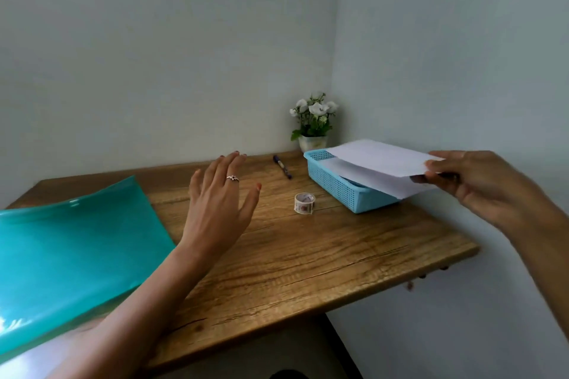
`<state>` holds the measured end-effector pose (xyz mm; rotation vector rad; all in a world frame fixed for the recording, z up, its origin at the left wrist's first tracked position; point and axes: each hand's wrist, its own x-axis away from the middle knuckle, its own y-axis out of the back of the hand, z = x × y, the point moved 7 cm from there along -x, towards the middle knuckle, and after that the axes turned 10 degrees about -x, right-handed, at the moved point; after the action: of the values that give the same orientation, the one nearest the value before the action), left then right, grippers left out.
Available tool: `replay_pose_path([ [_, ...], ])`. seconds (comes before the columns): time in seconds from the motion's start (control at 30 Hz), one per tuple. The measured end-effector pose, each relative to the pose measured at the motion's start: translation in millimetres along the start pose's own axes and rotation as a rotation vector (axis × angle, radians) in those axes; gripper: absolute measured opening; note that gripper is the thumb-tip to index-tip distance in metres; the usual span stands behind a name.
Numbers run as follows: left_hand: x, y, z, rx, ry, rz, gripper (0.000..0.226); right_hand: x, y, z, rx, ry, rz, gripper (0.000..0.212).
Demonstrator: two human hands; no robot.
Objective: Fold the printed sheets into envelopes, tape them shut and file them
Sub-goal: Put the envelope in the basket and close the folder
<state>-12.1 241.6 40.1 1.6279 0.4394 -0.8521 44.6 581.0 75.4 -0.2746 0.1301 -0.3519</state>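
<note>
Two sheets sit over the blue basket at the desk's far right; our right hand pinches the upper one by its near edge, probably to lift it for folding. Our left hand hovers open and empty above the desk, near the tape roll.

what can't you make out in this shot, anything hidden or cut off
Head view:
- Blue basket contents: hidden by the white sheets in the right hand.
- Print on the sheets: not visible.
- Tape roll pattern: too small.
- Teal folder: cut off by the left edge.
</note>
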Motion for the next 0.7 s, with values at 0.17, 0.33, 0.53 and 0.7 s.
replay_pose_path([
  [0.17, 1, -10, -10, -0.031, -0.018, 0.042, 0.055, -20, 21, -9, 0.062, -0.1, -0.037, 0.006],
  [0.33, 9, -15, -11, -0.09, -0.069, 0.113, 0.057, -32, 12, -17, 0.228, -0.162, -0.023, 0.023],
  [0.53, 17, -17, -4, -0.132, -0.071, 0.159, 0.054, -46, 7, -8, 0.733, -0.048, -0.04, 0.035],
  [0.7, 18, -14, -5, -0.161, -0.085, 0.168, 0.053, -49, -4, -4, 1.117, 0.182, -0.076, 0.023],
])
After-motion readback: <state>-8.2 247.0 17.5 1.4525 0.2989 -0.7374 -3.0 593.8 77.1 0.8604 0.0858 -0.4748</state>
